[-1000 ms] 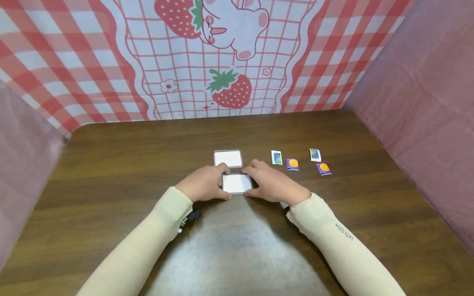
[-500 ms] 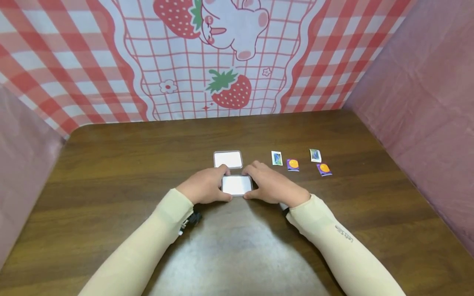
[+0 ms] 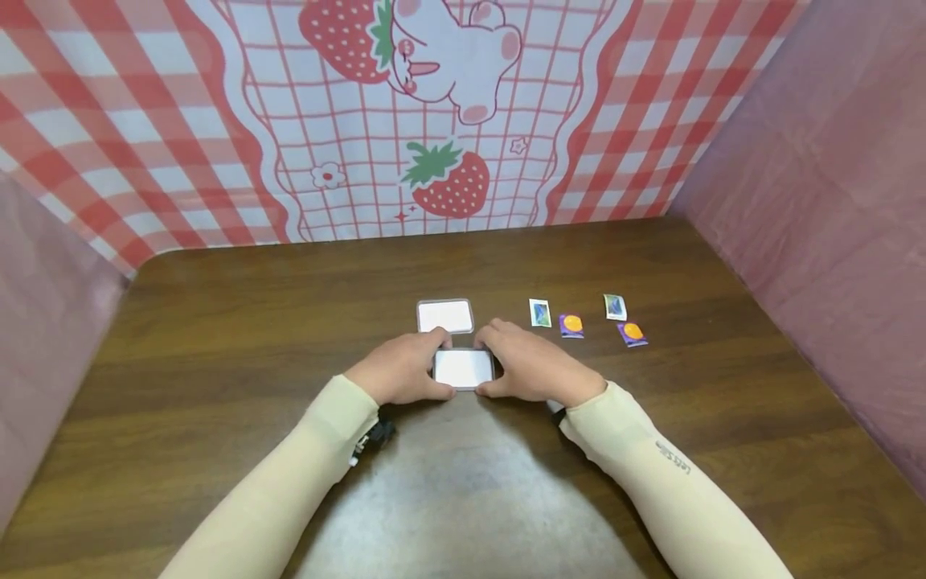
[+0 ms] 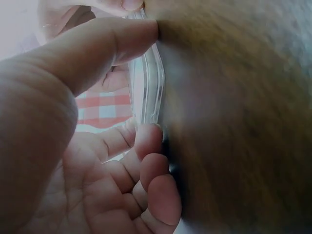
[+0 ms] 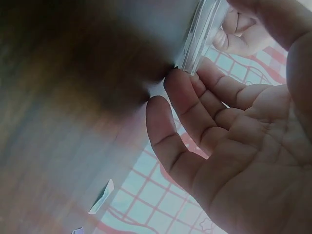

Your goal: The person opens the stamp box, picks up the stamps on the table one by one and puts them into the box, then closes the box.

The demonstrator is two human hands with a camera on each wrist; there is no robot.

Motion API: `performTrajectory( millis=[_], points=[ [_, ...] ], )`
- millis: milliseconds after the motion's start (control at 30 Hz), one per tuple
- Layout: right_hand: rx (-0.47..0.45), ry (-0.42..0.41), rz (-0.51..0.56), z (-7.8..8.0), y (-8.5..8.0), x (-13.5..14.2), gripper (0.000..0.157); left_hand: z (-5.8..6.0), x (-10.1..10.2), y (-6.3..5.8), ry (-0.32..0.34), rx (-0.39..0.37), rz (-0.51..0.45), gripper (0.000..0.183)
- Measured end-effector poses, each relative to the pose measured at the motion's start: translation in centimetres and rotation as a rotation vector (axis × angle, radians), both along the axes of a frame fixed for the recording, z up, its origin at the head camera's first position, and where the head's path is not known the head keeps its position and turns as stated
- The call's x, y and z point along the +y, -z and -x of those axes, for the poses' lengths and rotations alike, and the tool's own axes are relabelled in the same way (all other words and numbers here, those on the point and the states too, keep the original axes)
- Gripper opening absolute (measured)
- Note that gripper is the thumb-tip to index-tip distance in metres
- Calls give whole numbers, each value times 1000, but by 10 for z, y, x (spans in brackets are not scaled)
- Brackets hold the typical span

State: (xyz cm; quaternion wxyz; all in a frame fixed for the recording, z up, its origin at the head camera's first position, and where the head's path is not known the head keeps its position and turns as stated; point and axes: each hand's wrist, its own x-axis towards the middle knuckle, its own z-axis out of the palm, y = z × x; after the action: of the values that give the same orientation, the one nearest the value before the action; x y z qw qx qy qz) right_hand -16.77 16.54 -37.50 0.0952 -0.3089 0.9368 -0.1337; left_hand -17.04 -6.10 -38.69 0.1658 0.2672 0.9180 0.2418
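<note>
While your left hand [image 3: 401, 368] and your right hand [image 3: 534, 363] grip the clear-rimmed case [image 3: 463, 369] at its nine and three o'clock ends, a second case [image 3: 444, 315] lies near it at eleven o'clock.

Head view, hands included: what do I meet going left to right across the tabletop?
Left hand, held clear-edged case, right hand, rightmost white-bordered picture card, rightmost purple card with orange disc. Left out, since they overlap others in that run: far case, other picture card, other purple card.
</note>
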Motion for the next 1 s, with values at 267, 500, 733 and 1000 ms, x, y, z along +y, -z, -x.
performTrajectory(
  millis=[267, 500, 733, 1000],
  points=[
    [86, 6, -45, -4, -1, 0, 49, -1, 2, 0, 29, 122, 42, 49],
    [61, 12, -44, -4, -5, 1, 47, 0, 2, -2, 53, 241, 96, 46],
    [29, 22, -32, -1, -6, 3, 48, 0, 1, -5, 46, 226, 94, 50],
    [20, 13, -16, 0, -4, 2, 47, -3, -3, -6, 6, 167, 84, 52]
  ],
)
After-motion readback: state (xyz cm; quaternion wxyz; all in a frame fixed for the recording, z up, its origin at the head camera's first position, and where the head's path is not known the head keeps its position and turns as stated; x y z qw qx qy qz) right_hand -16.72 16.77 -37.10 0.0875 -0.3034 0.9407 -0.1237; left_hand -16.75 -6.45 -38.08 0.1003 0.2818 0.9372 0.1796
